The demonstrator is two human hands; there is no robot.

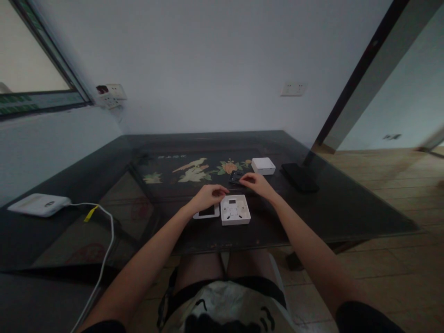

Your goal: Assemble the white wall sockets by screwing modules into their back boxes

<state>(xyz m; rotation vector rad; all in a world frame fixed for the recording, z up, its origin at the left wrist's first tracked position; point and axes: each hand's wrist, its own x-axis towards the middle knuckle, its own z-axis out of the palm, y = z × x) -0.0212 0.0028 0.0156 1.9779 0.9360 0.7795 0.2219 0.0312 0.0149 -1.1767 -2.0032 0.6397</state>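
A white square box part [235,217], open at the top with moulded shapes inside, lies near the table's front edge. My left hand [208,196] is above its back left corner, fingers bent and a gap showing between thumb and fingertips. Partly beneath that hand is a flat white-framed piece with a dark panel [207,211], left of the box part. Behind the box part, my right hand [255,183] has its fingertips closed at the right edge of a small dark flat piece [235,176]. What the dark piece is, I cannot make out.
A white closed box [263,165] and a black flat object [299,177] lie to the right on the dark glass-topped table [329,208]. A white device [40,205] at far left has a white cable [111,231] trailing off the front edge. Wall sockets [293,89] are behind.
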